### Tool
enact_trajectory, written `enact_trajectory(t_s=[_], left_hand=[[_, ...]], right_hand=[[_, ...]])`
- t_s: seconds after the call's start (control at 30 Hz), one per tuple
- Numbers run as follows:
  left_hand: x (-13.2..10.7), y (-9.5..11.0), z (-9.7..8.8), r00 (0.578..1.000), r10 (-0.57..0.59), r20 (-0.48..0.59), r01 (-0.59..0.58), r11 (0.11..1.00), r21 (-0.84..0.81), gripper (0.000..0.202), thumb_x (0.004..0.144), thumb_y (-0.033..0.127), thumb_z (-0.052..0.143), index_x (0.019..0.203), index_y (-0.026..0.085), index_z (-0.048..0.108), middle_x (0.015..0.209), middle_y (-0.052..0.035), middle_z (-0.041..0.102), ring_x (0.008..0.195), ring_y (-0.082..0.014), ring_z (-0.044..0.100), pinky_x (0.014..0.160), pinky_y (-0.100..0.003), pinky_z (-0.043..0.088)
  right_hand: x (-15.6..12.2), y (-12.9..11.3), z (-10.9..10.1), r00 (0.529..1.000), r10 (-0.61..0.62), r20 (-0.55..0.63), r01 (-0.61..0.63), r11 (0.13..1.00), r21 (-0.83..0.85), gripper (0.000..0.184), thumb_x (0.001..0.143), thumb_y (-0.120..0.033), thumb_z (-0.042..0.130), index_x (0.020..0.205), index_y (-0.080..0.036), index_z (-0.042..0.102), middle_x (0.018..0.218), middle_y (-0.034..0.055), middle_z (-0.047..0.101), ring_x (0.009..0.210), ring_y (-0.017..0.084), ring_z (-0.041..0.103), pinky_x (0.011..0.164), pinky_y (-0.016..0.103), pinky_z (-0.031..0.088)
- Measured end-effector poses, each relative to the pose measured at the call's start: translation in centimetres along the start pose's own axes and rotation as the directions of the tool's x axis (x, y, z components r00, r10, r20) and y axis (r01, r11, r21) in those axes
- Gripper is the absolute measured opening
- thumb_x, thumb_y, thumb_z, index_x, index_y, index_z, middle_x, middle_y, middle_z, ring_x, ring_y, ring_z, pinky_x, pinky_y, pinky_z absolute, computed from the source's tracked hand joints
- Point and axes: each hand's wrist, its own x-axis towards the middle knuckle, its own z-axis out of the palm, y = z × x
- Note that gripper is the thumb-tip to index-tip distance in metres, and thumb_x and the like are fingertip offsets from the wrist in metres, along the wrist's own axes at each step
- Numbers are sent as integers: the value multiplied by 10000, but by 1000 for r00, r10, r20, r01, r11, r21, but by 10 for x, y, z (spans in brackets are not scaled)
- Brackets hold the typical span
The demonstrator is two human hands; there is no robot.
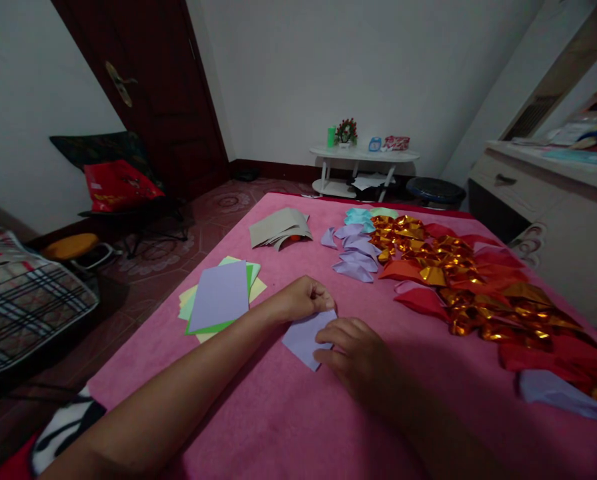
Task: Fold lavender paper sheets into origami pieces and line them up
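A folded sheet of lavender paper [301, 341] lies on the pink-covered table in front of me. My left hand [305, 298] is closed on its far edge, fingers curled and thumb pressed at the upper right corner. From the right, my right hand [355, 353] pinches the paper's right side between thumb and fingers; part of that edge is hidden beneath them. To the left of my forearm is a stack of coloured paper [221, 293], lavender on top with green and yellow sheets fanned underneath. Beyond my hands lie several folded lavender pieces [355, 259].
Shiny gold folded pieces [443, 257] and red ones [421, 300] cover the table's right side. Greyish sheets [281, 228] lie at the far left of the pink cloth [258, 413]. A drawer cabinet [543, 207] stands at right, a chair with a red bag [121, 185] at left.
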Motion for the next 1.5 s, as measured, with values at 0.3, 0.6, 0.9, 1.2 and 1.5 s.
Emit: enact_trajectory(t_s=[0.3, 0.6, 0.9, 1.2, 1.5], left_hand=[[-3, -14, 11, 946, 276, -171, -167, 865, 473, 253, 665, 219, 719, 912, 161, 716, 814, -60, 637, 697, -154, 560, 625, -228, 436], [-64, -6, 6, 916, 401, 10, -313, 699, 643, 226, 795, 95, 516, 873, 198, 702, 898, -73, 649, 891, -191, 574, 841, -330, 399], [-117, -17, 7, 901, 407, 152, -352, 481, 803, 349, 860, 106, 459, 1170, 209, 583, 1161, -106, 621, 1062, -226, 538, 870, -375, 405], [-119, -5, 19, 902, 385, 196, -356, 406, 842, 269, 910, 159, 444, 1138, 181, 586, 1146, -90, 641, 1011, -218, 566, 855, -361, 433], [-117, -1, 39, 866, 468, 175, -373, 373, 850, 232, 934, 181, 421, 1084, 139, 593, 1077, -64, 661, 922, -176, 583, 803, -323, 487]], right_hand=[[-1, -8, 5, 996, 92, -1, -92, 991, 101, 175, 882, -133, 474, 804, -183, 623, 834, 34, 637, 726, 145, 505, 648, 284, 362], [2, -11, 6, 953, 300, 41, -294, 886, 359, 174, 864, -156, 494, 749, -194, 619, 819, 20, 619, 771, 154, 525, 700, 292, 392], [2, -16, 8, 949, 314, 34, -307, 891, 335, 111, 792, -104, 576, 714, -184, 582, 792, 17, 577, 748, 154, 499, 676, 288, 371], [-3, -22, 1, 958, 284, -40, -262, 924, 277, 175, 858, -111, 467, 730, -178, 566, 731, 39, 596, 673, 154, 504, 623, 279, 391], [-21, -23, -9, 900, 425, 96, -431, 839, 331, 187, 844, -81, 472, 747, -187, 592, 840, 32, 618, 770, 153, 548, 697, 273, 434]])
